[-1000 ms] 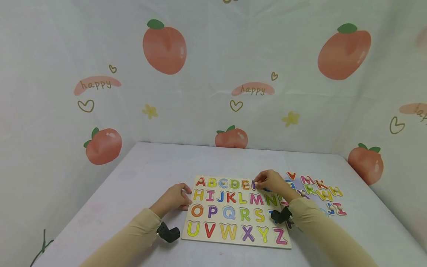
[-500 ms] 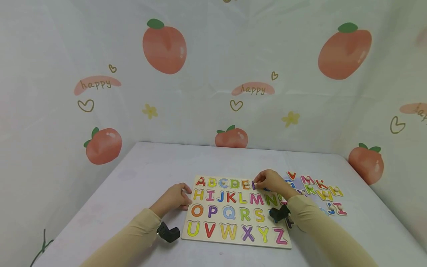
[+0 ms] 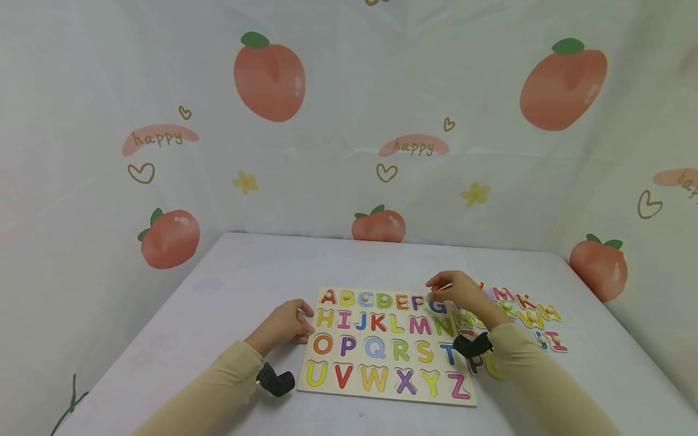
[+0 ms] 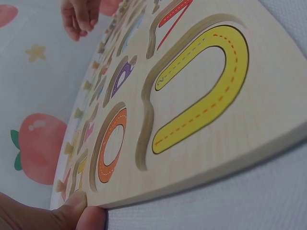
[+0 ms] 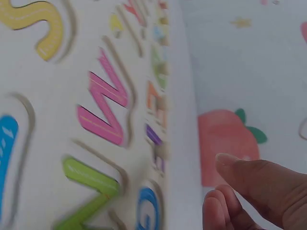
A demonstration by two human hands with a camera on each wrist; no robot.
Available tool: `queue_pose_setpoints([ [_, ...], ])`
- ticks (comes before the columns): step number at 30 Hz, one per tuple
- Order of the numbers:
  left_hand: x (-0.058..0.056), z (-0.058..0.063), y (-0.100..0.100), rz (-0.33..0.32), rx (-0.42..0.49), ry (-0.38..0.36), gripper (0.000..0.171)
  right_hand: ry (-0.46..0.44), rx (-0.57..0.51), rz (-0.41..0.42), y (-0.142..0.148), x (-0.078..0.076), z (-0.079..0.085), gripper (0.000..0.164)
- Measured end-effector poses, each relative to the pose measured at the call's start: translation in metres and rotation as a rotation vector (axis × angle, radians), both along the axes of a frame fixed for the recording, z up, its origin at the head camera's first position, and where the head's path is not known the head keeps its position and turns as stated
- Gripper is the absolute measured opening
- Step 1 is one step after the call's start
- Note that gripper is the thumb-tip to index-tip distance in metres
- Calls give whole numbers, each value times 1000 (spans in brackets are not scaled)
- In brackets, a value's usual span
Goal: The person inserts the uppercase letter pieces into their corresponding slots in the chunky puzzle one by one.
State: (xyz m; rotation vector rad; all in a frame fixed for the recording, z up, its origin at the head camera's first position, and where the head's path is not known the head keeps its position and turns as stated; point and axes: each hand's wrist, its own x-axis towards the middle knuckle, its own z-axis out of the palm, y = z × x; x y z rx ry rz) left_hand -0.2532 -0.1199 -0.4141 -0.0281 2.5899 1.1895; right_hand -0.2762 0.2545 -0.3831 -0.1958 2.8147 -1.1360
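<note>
- Letter board point(image 3: 356, 381) lies flat on the table point(image 3: 272, 263), long axis left-to-right, letter tops pointing away.
- Left hand point(image 3: 286, 321), fingers relaxed, touches its left edge.
- Right hand point(image 3: 459, 292), fingertips parted, hovers by the blue G point(image 3: 438, 310).

White-covered table point(image 3: 218, 297): wooden alphabet puzzle board point(image 3: 360, 358) lying flat, roughly central; loose letter pieces point(image 3: 529, 317) (knobbed, mixed colours) scattered to its right.
</note>
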Motion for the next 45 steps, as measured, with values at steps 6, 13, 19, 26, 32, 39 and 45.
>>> queue_pose_setpoints([
  [6,0,1,1,9,5,-4,33,33,-34,-41,36,4,8,37],
  [13,1,1,1,12,1,-1,33,40,-36,-105,67,10,7,42],
  [19,0,-2,1,6,17,14,32,-40,-2,-165,82,5,-8,39],
  [26,0,-1,1,3,34,19,31,-132,-2,-176,93,-7,-26,36],
  [32,1,1,1,5,17,12,32,-146,31,-134,95,-11,-31,34],
  [39,0,0,1,4,18,10,32,-156,61,-128,91,-11,-25,25],
  [45,1,1,1,1,19,7,31,-107,64,-147,78,-5,-14,22],
])
